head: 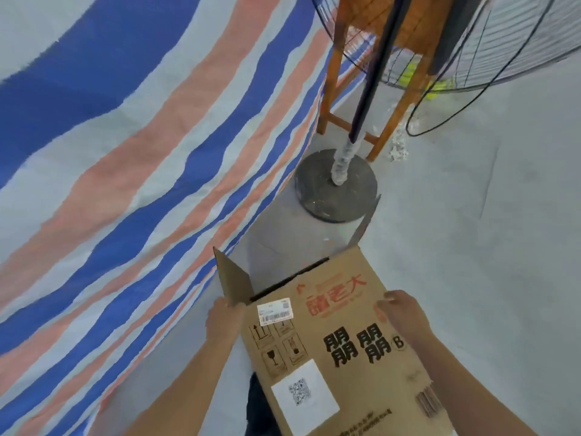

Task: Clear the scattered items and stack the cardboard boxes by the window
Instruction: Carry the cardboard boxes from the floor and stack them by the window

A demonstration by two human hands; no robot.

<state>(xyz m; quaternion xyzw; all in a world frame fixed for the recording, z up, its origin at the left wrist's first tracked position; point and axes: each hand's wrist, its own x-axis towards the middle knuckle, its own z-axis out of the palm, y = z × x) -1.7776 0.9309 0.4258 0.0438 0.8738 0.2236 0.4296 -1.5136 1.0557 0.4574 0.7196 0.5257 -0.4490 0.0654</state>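
Both hands grip the cardboard box point(330, 338) held above the floor point(471, 231) — left hand point(224, 319) at its left corner, right hand point(404, 316) closed over the right edge — its open end pointing ahead.

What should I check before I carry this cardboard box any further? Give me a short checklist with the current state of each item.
1. Left hand on the cardboard box: ok, it grips the left edge by the raised flap.
2. Right hand on the box: ok, it lies on the right edge.
3. Box closed: not ok, the far flaps stand open.
4. Path ahead: not ok, the fan base and wooden stool stand in front.
5. Left side: not ok, the striped tarp lies close by.
6. Box contents: cannot tell.
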